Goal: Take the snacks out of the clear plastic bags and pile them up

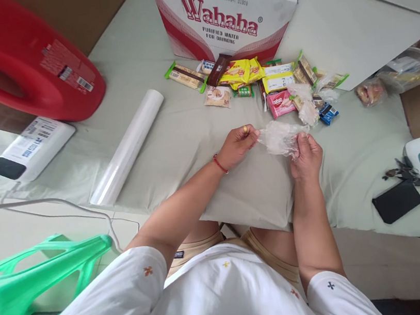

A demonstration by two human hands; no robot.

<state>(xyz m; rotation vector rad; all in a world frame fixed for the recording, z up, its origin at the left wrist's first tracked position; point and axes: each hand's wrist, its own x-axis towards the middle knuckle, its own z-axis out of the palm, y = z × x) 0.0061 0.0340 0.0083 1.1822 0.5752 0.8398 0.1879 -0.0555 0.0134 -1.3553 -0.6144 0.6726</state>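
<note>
Head view. Both hands meet on one length of crumpled, thin clear plastic (pixel 281 138); whether it is a bag or a loose sheet cannot be told. The left hand (pixel 238 145), with a gold ring (pixel 245 129) on one finger, pinches its left end between thumb and fingertips. The right hand (pixel 307 154) is closed on the opposite end, thumb uppermost. The principal relation: the plastic spans the gap between the hands, its long axis running crosswise from left to right, so that neither hand is clearly the nearer; each holds one end, above the cloth-covered bench (pixel 189 150).

Just beyond the plastic, between the hands, lies a pink Nabati wafer packet (pixel 281 103). A small blue packet (pixel 329 113) lies beyond the right hand and slightly to its right, beside crumpled clear wrappings (pixel 308 112). Farther forward, yellow snack packets (pixel 239 71) and a green-ended bar (pixel 185 77) extend the row leftward, before a Wahaha water carton (pixel 228 24).

Left of the left hand, well apart, a glossy white roll (pixel 128 145) lies obliquely, its far end slanting rightward. To the right of the right hand, also well apart, rest a flat black case (pixel 397 201) and keys (pixel 405 171).
</note>
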